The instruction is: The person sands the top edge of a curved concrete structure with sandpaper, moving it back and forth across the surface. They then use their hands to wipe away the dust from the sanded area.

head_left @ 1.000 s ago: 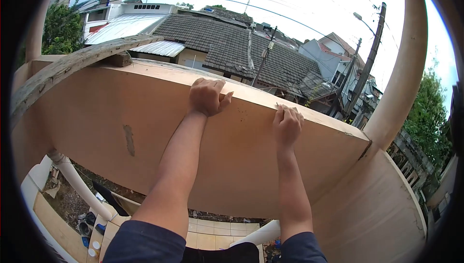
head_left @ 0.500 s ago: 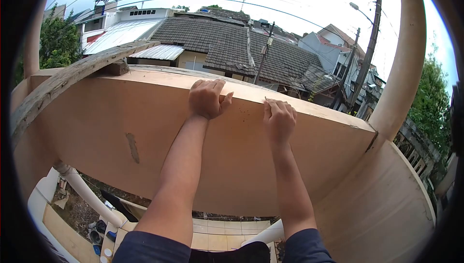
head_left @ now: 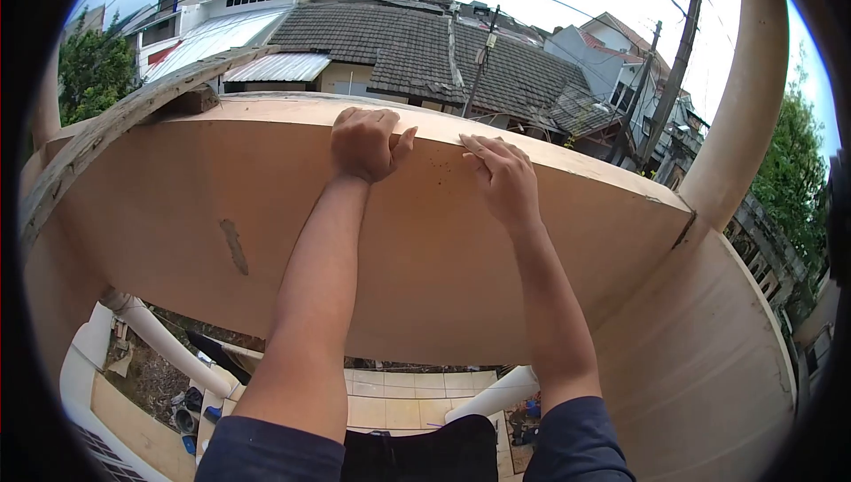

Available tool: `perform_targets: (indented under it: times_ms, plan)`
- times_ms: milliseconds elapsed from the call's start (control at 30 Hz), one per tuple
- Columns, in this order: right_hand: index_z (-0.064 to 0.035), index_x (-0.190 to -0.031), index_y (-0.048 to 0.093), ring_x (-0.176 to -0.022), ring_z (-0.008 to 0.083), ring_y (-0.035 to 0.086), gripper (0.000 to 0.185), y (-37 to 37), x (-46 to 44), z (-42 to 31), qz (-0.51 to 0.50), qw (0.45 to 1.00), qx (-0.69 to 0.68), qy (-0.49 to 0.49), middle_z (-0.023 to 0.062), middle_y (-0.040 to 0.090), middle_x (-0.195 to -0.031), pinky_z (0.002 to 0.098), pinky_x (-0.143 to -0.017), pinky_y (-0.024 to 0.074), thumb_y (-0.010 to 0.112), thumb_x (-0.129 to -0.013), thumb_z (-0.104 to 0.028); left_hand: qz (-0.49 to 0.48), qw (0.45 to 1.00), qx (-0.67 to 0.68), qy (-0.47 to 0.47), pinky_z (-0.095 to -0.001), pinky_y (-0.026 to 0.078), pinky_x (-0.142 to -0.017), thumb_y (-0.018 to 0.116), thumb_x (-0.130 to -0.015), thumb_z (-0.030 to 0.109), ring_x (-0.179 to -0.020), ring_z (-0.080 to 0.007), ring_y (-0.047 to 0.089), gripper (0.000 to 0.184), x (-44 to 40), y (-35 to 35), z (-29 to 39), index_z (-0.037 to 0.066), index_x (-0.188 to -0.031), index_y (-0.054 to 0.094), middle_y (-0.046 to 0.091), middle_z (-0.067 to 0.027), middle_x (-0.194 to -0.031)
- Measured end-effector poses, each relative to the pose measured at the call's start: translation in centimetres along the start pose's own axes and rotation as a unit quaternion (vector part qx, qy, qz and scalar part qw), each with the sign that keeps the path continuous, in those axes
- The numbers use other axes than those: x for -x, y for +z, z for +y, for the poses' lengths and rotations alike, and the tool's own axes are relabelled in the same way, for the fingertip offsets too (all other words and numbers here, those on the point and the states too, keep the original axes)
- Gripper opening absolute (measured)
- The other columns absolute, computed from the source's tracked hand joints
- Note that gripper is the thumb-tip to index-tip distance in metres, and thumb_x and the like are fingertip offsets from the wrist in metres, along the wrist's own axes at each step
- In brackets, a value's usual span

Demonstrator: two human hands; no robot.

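My left hand [head_left: 365,145] is hooked over the top edge of a peach-painted wall [head_left: 292,190]. Its fingers curl onto the ledge, and the thumb sticks out to the right. To its right, my right hand [head_left: 507,172] rests at the same edge, fingers stretched leftward along the top and thumb apart below them. I see nothing held in it. Small dark specks [head_left: 441,167] mark the wall face between the hands. Both forearms reach forward from dark blue sleeves.
A weathered plank [head_left: 133,128] slopes over the wall at left, near a block [head_left: 197,101]. Round columns rise at both sides; the right column [head_left: 740,101] is nearer. Far below are a tiled floor [head_left: 399,407] and white pipes. Tiled roofs and utility poles stand beyond.
My right fingers have straightened and reach further left along the edge. My left hand keeps its hold on the wall. The view has tipped slightly downward.
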State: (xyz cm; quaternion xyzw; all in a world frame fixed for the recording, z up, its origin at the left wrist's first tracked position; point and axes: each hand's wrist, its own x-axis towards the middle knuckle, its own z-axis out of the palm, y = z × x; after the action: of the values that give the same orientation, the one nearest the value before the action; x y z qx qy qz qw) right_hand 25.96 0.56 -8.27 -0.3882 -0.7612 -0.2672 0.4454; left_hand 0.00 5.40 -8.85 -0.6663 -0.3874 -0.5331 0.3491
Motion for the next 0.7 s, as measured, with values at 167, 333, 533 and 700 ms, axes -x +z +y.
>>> perform_targets:
  times_ms: [167, 333, 533, 700]
  plan:
    - [-0.0136, -0.117, 0.083, -0.105, 0.0342, 0.074, 0.035, -2.8, -0.8, 3.1, -0.091, 0.962, 0.016, 0.257, 0.0104, 0.081, -0.103, 0.0462, -0.099, 0.0548, 0.057, -0.11, -0.035, 0.019, 0.999, -0.022, 0.013, -0.0439, 0.057, -0.091, 0.066, -0.096, 0.045, -0.088, -0.0294, 0.077, 0.039, 0.2, 0.4, -0.2, 0.01, -0.101, 0.082, 0.082, -0.0093, -0.092]
    - [-0.0098, -0.113, 0.082, -0.102, 0.0348, 0.075, 0.041, 1.4, -1.5, -1.7, 0.025, 0.998, 0.054, 0.038, 0.0124, 0.081, -0.096, 0.048, -0.092, 0.0578, 0.052, -0.112, -0.039, -0.019, 0.998, -0.055, -0.004, -0.0435, 0.056, -0.095, 0.064, -0.098, 0.045, -0.095, -0.027, 0.078, 0.037, 0.2, 0.2, -0.1, 0.013, -0.103, 0.083, 0.083, -0.006, -0.099]
    - [-0.011, -0.111, 0.083, -0.09, 0.0354, 0.076, 0.043, -1.5, -2.6, 0.9, -0.123, 0.96, -0.009, 0.251, 0.0139, 0.081, -0.095, 0.0485, -0.084, 0.0588, 0.052, -0.113, -0.041, 0.011, 0.999, -0.05, 0.003, -0.0425, 0.056, -0.095, 0.065, -0.098, 0.045, -0.095, -0.0247, 0.078, 0.037, 0.2, 0.3, -0.1, 0.014, -0.104, 0.083, 0.083, -0.0043, -0.098]
    - [-0.0123, -0.123, 0.082, -0.101, 0.0365, 0.076, 0.042, 0.2, -4.3, -3.4, -0.181, 0.957, 0.04, 0.221, 0.016, 0.081, -0.106, 0.0506, -0.091, 0.0579, 0.052, -0.112, -0.041, 0.021, 0.999, -0.038, 0.003, -0.0406, 0.057, -0.092, 0.067, -0.097, 0.044, -0.091, -0.0253, 0.078, 0.037, 0.7, 0.7, -0.3, 0.013, -0.106, 0.083, 0.083, -0.0039, -0.099]
